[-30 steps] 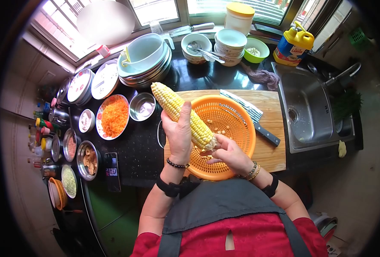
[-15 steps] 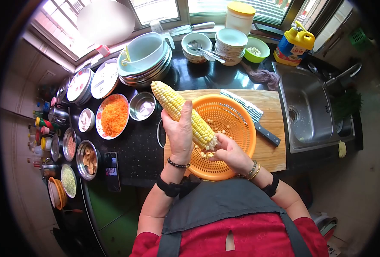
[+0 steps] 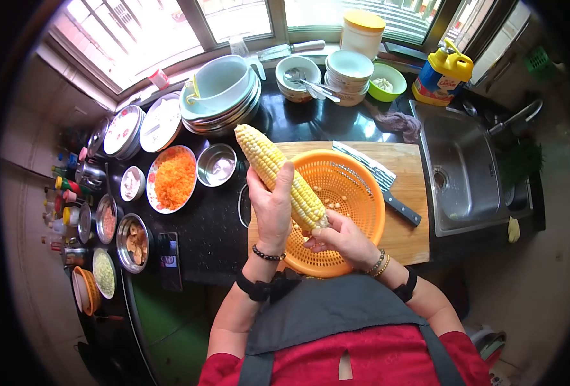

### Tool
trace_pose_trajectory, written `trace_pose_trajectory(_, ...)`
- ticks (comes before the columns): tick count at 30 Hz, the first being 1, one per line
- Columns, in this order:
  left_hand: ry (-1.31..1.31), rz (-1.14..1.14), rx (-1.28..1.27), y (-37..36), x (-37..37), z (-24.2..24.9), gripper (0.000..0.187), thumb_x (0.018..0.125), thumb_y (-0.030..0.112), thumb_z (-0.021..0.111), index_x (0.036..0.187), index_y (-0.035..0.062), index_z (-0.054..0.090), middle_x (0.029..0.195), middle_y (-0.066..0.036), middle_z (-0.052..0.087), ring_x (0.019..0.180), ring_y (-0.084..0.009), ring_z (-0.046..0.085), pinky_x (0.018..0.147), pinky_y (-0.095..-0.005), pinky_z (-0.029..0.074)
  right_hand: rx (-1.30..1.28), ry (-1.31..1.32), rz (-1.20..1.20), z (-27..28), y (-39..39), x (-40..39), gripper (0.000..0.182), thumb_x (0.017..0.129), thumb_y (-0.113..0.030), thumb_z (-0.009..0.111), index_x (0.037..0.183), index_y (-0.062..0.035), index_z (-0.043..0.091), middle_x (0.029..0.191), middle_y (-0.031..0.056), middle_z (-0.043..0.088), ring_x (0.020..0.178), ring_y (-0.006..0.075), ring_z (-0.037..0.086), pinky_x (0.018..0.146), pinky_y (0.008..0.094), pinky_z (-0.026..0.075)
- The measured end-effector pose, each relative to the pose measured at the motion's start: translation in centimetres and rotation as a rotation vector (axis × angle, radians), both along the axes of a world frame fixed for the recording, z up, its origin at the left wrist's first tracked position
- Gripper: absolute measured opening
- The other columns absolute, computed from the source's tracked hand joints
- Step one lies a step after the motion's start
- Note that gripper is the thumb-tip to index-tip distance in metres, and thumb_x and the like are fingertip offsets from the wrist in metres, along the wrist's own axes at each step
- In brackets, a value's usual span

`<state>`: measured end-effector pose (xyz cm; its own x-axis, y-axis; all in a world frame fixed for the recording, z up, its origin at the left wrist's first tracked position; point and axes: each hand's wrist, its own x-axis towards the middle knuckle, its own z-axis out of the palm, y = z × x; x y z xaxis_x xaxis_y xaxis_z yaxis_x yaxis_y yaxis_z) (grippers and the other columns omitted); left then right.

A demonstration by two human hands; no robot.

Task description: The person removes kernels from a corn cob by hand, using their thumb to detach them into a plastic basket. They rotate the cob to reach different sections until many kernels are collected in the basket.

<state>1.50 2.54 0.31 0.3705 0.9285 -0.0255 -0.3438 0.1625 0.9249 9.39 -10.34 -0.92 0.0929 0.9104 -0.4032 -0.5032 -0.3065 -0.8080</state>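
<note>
My left hand [image 3: 273,209] is wrapped round a yellow corn cob [image 3: 267,157], which tilts with its tip up and to the left. At the cob's lower end, my right hand [image 3: 347,240] has its fingers pressed against the kernels; whether loose kernels are in the fingers is hidden. Beneath both hands sits an orange plastic colander [image 3: 376,222] with several loose kernels in it. The colander rests on a wooden cutting board [image 3: 408,241]. A cleaver [image 3: 382,177] with a black handle lies on the board at the colander's right.
Shredded carrot fills a plate [image 3: 191,186] to the left, beside a steel bowl [image 3: 217,165]. A phone [image 3: 169,260] lies near the counter's front edge. Stacked bowls [image 3: 348,77] stand at the back. On the right is a steel sink [image 3: 461,170].
The cob and both hands have shifted slightly right and down in view, along with the counter. My right fingers have moved a little at the cob's lower end.
</note>
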Motion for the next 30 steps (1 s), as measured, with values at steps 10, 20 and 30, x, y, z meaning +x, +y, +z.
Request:
trace_pose_trajectory(10, -0.012, 0.036, 0.023, -0.4, -0.5, 0.2, 0.050, 0.080, 0.018, 0.070, 0.114, -0.0018, 0.039, 0.097, -0.005, 0.050, 0.083, -0.0092, 0.051, 0.073, -0.0232, 0.045, -0.041, -0.137, 0.030, 0.5, 0.0, -0.2, 0.030, 0.088, -0.019, 0.055, 0.113, -0.0030, 0.050, 0.097, 0.0027, 0.060, 0.082, 0.0099, 0.062, 0.064, 0.0217, 0.050)
trace_pose_trajectory(20, -0.018, 0.059, 0.003, -0.1, -0.5, -0.1, 0.047, 0.081, 0.017, 0.069, 0.113, -0.0020, 0.039, 0.098, -0.006, 0.051, 0.084, -0.0092, 0.051, 0.075, -0.0237, 0.045, -0.020, -0.128, 0.051, 0.6, -0.1, -0.2, 0.028, 0.089, -0.016, 0.053, 0.112, -0.0011, 0.052, 0.100, 0.0046, 0.061, 0.084, 0.0122, 0.064, 0.064, 0.0220, 0.050)
trace_pose_trajectory(30, -0.026, 0.080, -0.021, 0.3, -0.5, -0.3, 0.048, 0.081, 0.016, 0.068, 0.114, -0.0019, 0.039, 0.098, -0.006, 0.051, 0.085, -0.0098, 0.051, 0.076, -0.0246, 0.045, 0.008, -0.057, 0.053, 0.4, 0.1, -0.1, 0.030, 0.089, -0.016, 0.051, 0.115, -0.0002, 0.049, 0.107, 0.0067, 0.058, 0.089, 0.0141, 0.063, 0.068, 0.0234, 0.051)
